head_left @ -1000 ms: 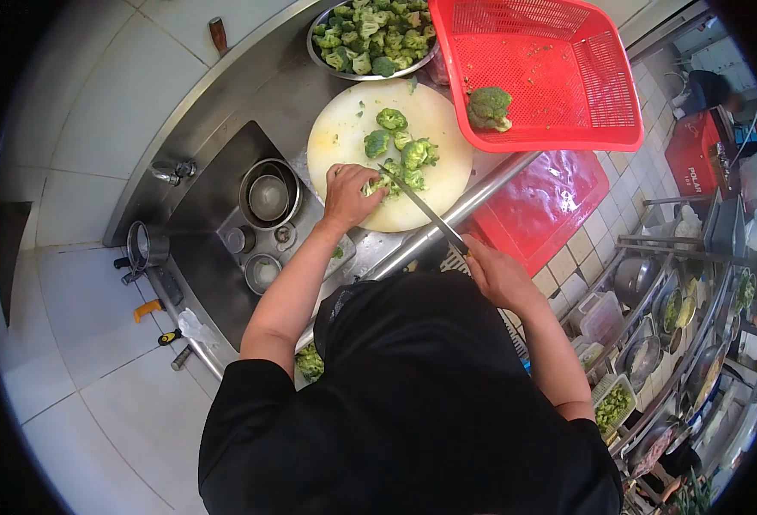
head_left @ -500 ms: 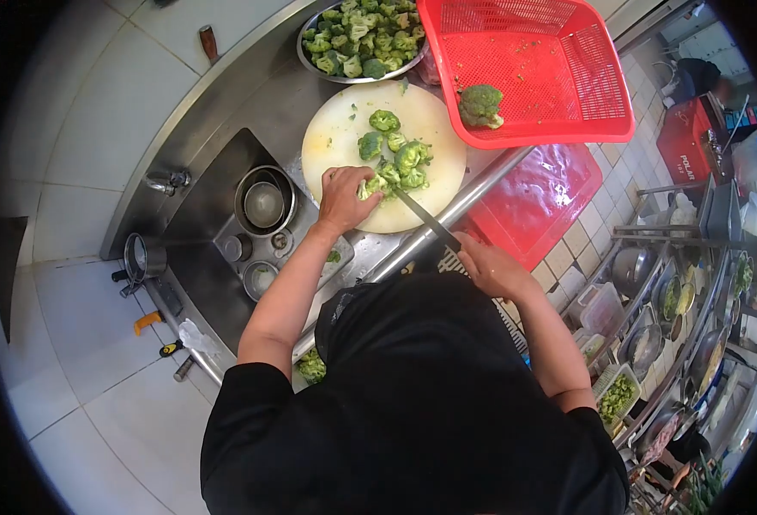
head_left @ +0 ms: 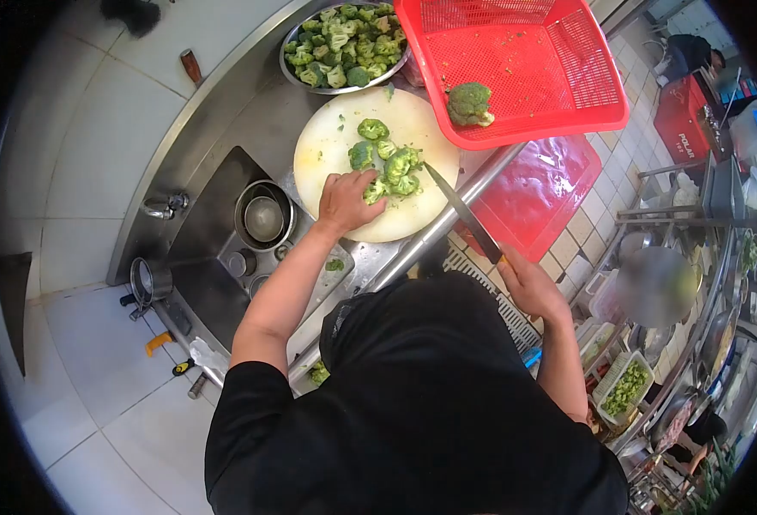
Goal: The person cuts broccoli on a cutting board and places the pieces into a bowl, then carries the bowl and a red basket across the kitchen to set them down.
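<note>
My left hand (head_left: 346, 204) rests on the round white cutting board (head_left: 322, 142), its fingers curled against a piece of broccoli (head_left: 374, 190). Several more cut broccoli florets (head_left: 401, 163) lie in a cluster just beyond those fingers. In my right hand (head_left: 531, 287) is a kitchen knife (head_left: 466, 215), gripped by its handle. The blade points up and left, its tip over the board's right side, a little apart from the florets.
A metal bowl (head_left: 291, 72) heaped with florets stands behind the board. To its right, a red plastic basket (head_left: 515, 129) holds one broccoli head (head_left: 471, 104). At the left is a sink (head_left: 202, 227) with metal pots. Shelves with food containers (head_left: 625, 390) line the right.
My right hand has drawn the knife back to the right, off the broccoli. My left hand stays at the florets, and the whole view has shifted slightly.
</note>
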